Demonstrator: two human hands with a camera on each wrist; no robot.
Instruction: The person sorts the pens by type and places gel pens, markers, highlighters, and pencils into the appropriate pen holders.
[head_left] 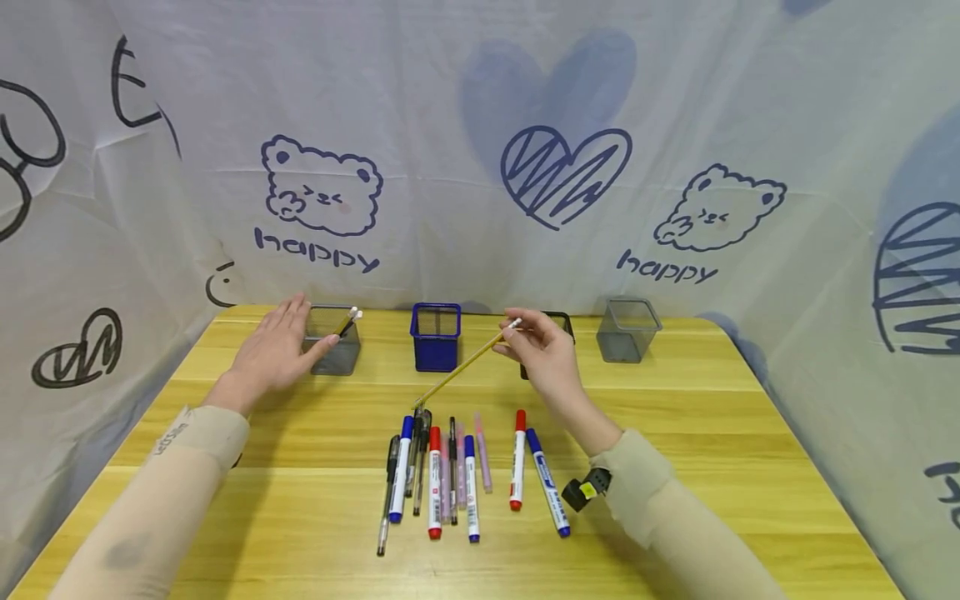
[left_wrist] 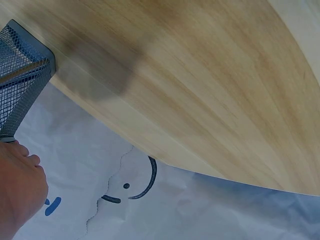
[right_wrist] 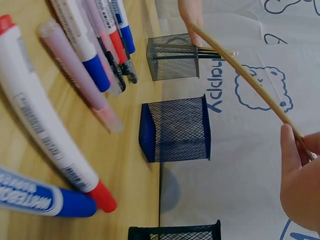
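Note:
My right hand pinches a yellow pencil near its white eraser end. The pencil slants down to the left above the pens, and in the right wrist view the pencil crosses in front of the mesh holders. My left hand rests against the left side of a grey mesh pen holder, fingers straight, thumb by the front rim. Several pencils with white ends lean inside it. Right of that stands a blue mesh holder. A black mesh holder is partly hidden behind my right hand.
Several markers and pens lie on the wooden table, among them a red-capped marker, a blue-capped marker and a black pen. Another grey mesh holder stands at the right. A printed white cloth hangs behind.

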